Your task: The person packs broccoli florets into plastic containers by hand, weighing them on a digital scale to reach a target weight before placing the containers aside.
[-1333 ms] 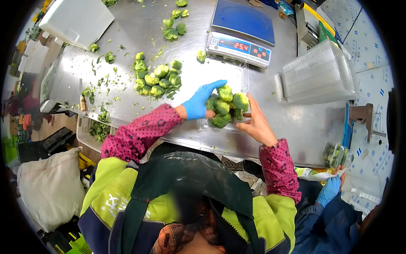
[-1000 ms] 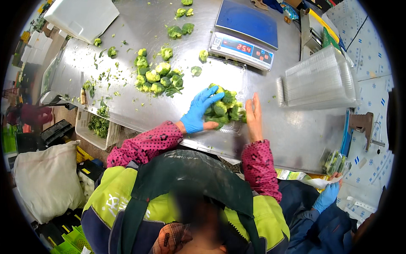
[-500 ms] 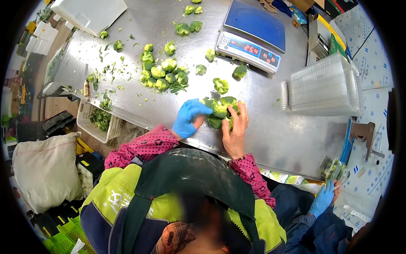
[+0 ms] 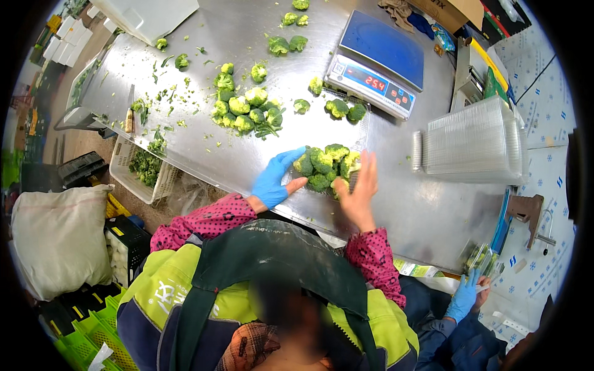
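Observation:
A tight cluster of green broccoli florets [image 4: 323, 166] sits between my two hands near the table's front edge. On its left side is my left hand [image 4: 274, 181], in a blue glove, with fingers stretched out and thumb apart. My bare right hand [image 4: 359, 195] is at the cluster's right side, its fingers extended and the thumb by the nearest florets. The cluster seems to rest in a clear container, though the container's edges hardly show. Just beyond lie two loose florets [image 4: 345, 109]. A larger broccoli pile [image 4: 246, 110] lies to the left.
A digital scale [image 4: 374, 68] with a blue platform stands at the back. Stacked clear trays [image 4: 467, 142] are on the right. A knife [image 4: 130, 114] lies among scraps at left, above a white crate [image 4: 133, 176] of trimmings. Another person's gloved hand [image 4: 463, 300] is at lower right.
Both hands have spread from the florets to the cluster's sides, fingers straightening. A floret just beyond the cluster now sits farther away, beside another. The whole view has shifted slightly.

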Demonstrator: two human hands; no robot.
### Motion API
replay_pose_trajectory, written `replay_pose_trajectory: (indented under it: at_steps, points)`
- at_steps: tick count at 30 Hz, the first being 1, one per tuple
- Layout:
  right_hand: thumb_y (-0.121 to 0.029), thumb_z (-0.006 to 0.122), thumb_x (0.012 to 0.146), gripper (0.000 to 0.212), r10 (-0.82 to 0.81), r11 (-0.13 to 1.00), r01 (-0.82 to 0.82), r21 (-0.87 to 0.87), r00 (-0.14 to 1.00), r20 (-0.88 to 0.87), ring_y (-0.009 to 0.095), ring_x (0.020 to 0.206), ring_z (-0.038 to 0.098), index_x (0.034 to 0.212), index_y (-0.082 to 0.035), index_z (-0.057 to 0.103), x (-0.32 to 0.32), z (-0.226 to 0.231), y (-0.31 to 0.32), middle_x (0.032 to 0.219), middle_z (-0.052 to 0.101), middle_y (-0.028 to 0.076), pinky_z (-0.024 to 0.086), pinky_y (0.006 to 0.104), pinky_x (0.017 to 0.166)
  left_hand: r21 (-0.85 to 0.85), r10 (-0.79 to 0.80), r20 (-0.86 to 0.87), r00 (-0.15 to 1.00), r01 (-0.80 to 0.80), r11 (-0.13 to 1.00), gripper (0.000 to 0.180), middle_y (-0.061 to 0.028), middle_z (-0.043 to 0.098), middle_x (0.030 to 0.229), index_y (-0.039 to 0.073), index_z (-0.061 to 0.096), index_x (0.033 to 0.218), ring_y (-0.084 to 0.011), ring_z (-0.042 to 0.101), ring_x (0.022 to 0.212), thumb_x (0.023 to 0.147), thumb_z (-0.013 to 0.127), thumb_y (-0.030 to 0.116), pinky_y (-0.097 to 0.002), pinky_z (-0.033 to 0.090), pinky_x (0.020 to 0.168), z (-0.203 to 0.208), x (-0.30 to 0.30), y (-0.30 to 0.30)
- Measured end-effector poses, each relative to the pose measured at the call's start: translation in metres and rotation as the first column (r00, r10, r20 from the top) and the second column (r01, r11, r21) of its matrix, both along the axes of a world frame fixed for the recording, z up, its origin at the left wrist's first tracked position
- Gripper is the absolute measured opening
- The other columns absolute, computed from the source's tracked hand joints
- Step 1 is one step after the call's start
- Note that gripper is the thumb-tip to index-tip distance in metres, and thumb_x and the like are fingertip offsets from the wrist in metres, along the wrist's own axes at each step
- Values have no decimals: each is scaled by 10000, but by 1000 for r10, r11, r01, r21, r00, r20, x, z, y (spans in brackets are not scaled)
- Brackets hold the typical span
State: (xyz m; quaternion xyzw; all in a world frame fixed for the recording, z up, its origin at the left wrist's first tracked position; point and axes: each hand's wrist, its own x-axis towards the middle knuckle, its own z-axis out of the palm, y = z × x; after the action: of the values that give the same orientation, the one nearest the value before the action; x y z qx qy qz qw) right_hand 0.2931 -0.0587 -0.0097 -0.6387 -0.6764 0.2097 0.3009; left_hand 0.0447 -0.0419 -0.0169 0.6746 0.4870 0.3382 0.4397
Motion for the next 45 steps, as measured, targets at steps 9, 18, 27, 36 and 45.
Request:
replay_pose_trajectory:
  at_steps: [9, 18, 27, 36, 45]
  points:
    - [-90, 715, 809, 506, 137, 937, -224, 266, 941, 311, 275, 1171, 533, 1299, -164, 611, -1, 21, 149, 1258, 599, 59, 393, 433, 978, 89, -76, -359, 930, 115, 989, 757, -186, 488, 1394, 212, 442, 1496, -368, 504, 1199, 816, 765, 293, -442, 414, 1035, 1, 1, 34]
    - [-154, 730, 803, 485, 176, 928, -229, 295, 964, 197, 266, 1116, 545, 1272, -133, 609, -1, 28, 151, 1168, 617, 77, 322, 428, 1002, 36, -142, -292, 946, 160, 987, 706, -154, 472, 1413, 161, 561, 1324, -379, 430, 1277, 694, 859, 270, -465, 373, 1058, 1, 3, 37]
    - [-221, 663, 915, 328, 465, 878, -478, -23, 841, 277, 275, 1324, 456, 1233, -142, 662, -23, 27, 89, 1373, 559, 72, 215, 561, 1143, 222, -23, -220, 975, 73, 972, 942, -138, 463, 1418, 153, 409, 1500, -373, 397, 1330, 694, 857, 346, -468, 345, 1095, -5, 1, 3]
    - [-244, 611, 965, 404, 393, 902, -420, 101, 895, 212, 311, 1427, 360, 1341, -96, 610, -16, 15, 101, 1540, 419, 112, 242, 527, 1163, 165, -130, -214, 968, 167, 972, 1099, -253, 222, 1590, 1, 176, 1560, -436, 269, 1429, 778, 814, 436, -480, 224, 1191, -28, 5, 11]
    - [-138, 748, 798, 545, -25, 976, -22, 216, 977, 212, 308, 1228, 489, 1321, -116, 596, 42, -15, 146, 1304, 553, 127, 339, 464, 1058, -443, 111, 124, 986, -45, 895, 835, -82, 573, 1140, 123, 313, 1561, -96, 543, 773, 872, 781, 184, -242, 493, 686, -10, 3, -7]
